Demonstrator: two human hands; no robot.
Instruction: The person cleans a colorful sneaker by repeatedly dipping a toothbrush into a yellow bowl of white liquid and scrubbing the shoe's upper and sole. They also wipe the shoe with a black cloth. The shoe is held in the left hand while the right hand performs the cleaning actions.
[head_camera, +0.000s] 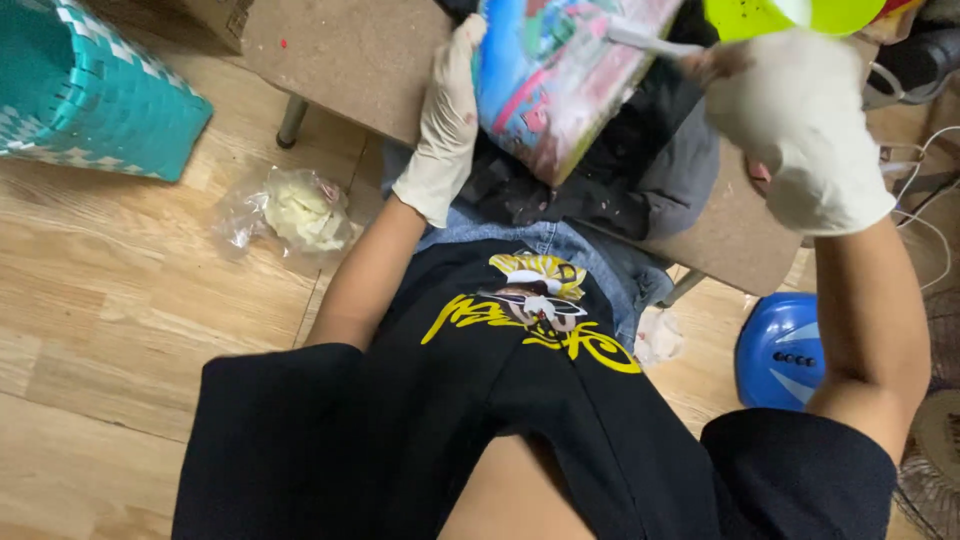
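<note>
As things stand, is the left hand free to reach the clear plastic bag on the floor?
Probably not right away. The left hand grips the edge of the colourful panel. The plastic bag lies apart on the wooden floor, with nothing between, so the path itself looks clear.

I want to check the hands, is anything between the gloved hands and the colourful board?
Nothing visible. The left hand already grips the edge of the colourful board, and the right hand holds a white brush handle against its surface.

Light wood-plank floor (120, 330); brown board tabletop (350, 50) on metal leg (291, 120); teal woven basket (85, 90) at left.
</note>
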